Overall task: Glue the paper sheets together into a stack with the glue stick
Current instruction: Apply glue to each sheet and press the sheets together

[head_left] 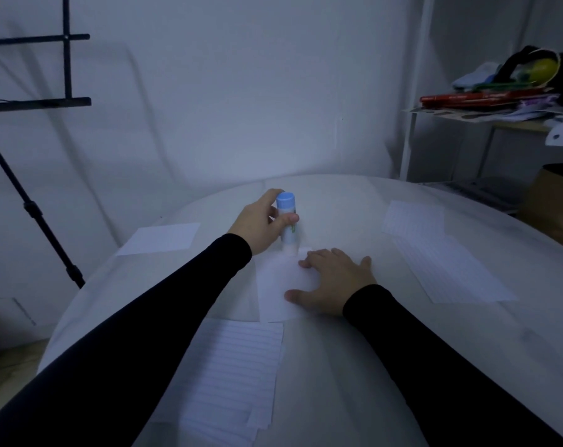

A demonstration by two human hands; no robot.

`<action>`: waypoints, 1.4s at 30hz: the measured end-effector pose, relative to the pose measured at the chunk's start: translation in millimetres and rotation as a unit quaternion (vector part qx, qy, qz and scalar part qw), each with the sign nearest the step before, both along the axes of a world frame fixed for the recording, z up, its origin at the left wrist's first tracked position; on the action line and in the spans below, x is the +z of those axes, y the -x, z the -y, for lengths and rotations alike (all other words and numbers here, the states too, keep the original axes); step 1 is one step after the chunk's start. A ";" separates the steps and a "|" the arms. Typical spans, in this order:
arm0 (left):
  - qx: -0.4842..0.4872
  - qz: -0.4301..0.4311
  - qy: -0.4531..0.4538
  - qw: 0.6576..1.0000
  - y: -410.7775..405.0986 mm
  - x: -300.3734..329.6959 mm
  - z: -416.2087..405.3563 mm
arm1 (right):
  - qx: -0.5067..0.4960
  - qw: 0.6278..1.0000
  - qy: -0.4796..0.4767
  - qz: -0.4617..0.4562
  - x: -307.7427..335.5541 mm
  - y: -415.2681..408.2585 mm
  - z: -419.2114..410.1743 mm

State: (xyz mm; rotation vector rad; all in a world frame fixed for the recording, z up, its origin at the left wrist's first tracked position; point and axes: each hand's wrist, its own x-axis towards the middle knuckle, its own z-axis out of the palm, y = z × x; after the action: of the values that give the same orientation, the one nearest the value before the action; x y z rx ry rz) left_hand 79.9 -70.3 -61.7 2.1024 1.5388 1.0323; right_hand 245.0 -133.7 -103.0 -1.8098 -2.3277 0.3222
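Left hand (257, 221) grips the blue-capped white glue stick (287, 222), tip apparently on the centre white paper sheet (273, 285); right hand (331, 282) presses flat. Slackened pressure risks creasing.

This looks like a small room in a home, used for making things and for filming. A round white worktop (354, 201) stands close to a plain white wall (241, 91). Lined paper sheets (238, 369) lie on the worktop in a few spots. On the left stands a black stand (31, 214) with thin legs and bars, like one for a camera or light. On the right a white shelf (486, 122) is piled with messy stuff: a red flat box (467, 99), some cloth and something yellow. A brown paper bag (554, 201) sits under it. The light is dim and bluish.
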 end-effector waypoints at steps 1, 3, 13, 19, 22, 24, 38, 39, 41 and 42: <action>-0.001 -0.002 0.000 1.000 3.5 0.3 1.6 | -0.001 1.000 -0.002 0.000 0.1 0.0 -0.1; -0.002 -0.005 -0.004 1.000 10.2 0.8 5.1 | -0.002 1.000 -0.005 0.001 0.6 0.2 -0.2; 0.016 0.000 -0.012 1.000 36.5 -1.1 19.1 | -0.004 1.000 0.001 0.013 2.4 1.5 1.6; 0.023 -0.008 -0.018 1.000 43.5 -1.3 19.6 | -0.007 1.000 -0.001 0.014 1.0 1.6 0.8; 0.027 -0.012 -0.020 0.999 43.1 -0.6 19.8 | -0.006 1.000 -0.003 0.014 1.0 1.7 2.0; 0.034 -0.014 -0.016 0.999 43.0 -0.3 19.7 | -0.006 1.000 -0.003 0.016 1.6 1.6 2.7; 0.069 0.295 -0.017 0.953 37.4 27.2 45.9 | -0.015 1.000 -0.024 -0.002 7.9 -9.9 -0.3; 0.049 0.299 0.011 0.953 33.6 27.3 48.4 | -0.008 1.000 -0.027 -0.003 8.8 -13.1 -0.4; 0.017 0.278 0.064 0.958 26.0 23.1 52.9 | 0.005 0.999 -0.028 -0.024 9.8 -16.3 0.1; 0.002 0.262 0.088 0.961 22.8 20.2 55.3 | 0.013 0.999 -0.027 -0.037 9.4 -16.1 0.5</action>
State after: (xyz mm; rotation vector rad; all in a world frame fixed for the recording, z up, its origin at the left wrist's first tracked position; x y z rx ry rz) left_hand 57.1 -125.5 -41.5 1.5400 1.3083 1.2724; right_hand 261.1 -134.2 -93.6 -1.7151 -2.2884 0.3201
